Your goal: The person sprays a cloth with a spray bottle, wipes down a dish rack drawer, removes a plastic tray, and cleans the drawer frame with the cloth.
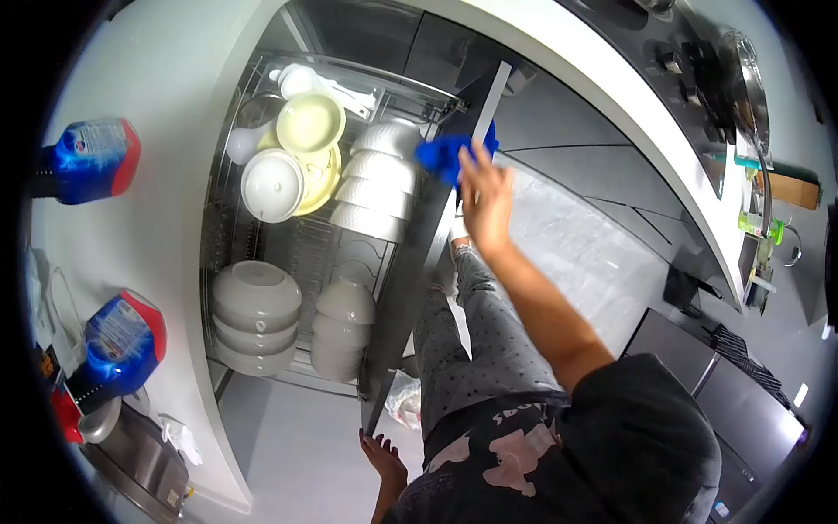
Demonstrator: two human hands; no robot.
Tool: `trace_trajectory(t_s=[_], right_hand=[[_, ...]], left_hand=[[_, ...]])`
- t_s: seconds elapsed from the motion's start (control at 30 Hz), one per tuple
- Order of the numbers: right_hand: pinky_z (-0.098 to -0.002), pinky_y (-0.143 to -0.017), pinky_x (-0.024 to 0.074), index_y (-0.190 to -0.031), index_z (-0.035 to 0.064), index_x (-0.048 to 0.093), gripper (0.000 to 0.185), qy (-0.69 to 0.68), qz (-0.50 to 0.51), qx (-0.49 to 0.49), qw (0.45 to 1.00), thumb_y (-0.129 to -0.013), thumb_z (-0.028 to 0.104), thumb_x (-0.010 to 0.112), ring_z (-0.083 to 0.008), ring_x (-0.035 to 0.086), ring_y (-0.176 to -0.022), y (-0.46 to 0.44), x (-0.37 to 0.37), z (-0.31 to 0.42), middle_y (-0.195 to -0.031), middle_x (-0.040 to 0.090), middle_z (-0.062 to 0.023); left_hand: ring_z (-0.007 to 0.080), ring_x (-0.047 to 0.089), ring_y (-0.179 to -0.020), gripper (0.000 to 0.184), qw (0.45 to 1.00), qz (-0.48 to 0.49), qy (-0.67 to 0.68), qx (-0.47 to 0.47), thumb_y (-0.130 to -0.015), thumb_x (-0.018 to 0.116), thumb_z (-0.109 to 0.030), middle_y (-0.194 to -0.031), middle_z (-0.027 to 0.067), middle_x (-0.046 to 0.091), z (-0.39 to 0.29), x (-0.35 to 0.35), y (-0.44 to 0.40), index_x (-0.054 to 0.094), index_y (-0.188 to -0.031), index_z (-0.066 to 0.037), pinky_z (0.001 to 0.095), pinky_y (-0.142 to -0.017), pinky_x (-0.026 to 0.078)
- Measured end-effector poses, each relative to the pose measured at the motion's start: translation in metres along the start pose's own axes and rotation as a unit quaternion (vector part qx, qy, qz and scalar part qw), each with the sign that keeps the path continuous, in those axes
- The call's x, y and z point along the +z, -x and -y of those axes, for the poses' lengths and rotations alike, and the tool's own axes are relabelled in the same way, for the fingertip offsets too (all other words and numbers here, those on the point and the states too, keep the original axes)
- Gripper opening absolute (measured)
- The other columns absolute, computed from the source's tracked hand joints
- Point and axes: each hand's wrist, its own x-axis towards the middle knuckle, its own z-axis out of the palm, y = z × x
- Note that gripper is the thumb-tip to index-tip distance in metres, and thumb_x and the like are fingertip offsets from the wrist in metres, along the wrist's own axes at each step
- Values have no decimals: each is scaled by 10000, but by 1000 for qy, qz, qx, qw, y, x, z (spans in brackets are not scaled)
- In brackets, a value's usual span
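My right hand is closed on a blue cloth, which lies against the upper part of a dark pull-out drawer front. Some of the cloth shows on both sides of the panel's edge. At the panel's near end is my left hand, its fingers apart and the tips at the corner. Behind the panel, the drawer's wire rack holds stacked white ribbed bowls, plain white bowls, larger white dishes, a pale yellow bowl and a white lidded cup.
On the white counter at left stand two blue spray bottles with red parts, near a metal sink. A stove with a pan is at upper right. Dark cabinets and a plastic bag are below.
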Motion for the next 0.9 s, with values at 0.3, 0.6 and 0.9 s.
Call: trace_trajectory(t_s=[0.3, 0.6, 0.9], right_hand=[[-382, -776, 492, -1050, 86, 682, 228, 29, -99, 32, 994, -832, 107, 618, -344, 558, -855, -113, 32, -62, -1171, 608, -133], [-382, -755, 504, -1081, 47, 663, 289, 52, -24, 49, 997, -795, 86, 646, -325, 574, -810, -58, 11, -50, -1110, 629, -165], [-386, -726, 511, -1084, 63, 652, 278, 144, -19, 55, 988, -814, 117, 620, -300, 582, -794, -125, 17, -68, -1034, 649, -118]], left_hand=[[243, 432, -1051, 513, 999, 0, -18, -32, -939, 384, -521, -1230, 78, 433, -12, 10, 12, 261, -1394, -318, 376, -841, 331], [236, 432, -1027, 520, 1000, 7, -22, -13, -930, 385, -541, -1186, 69, 452, -13, 6, 10, 267, -1388, -327, 393, -848, 333], [276, 419, -1139, 551, 999, 14, -38, -17, -921, 380, -566, -1290, 96, 415, -7, 0, 10, 237, -1400, -334, 409, -882, 336]])
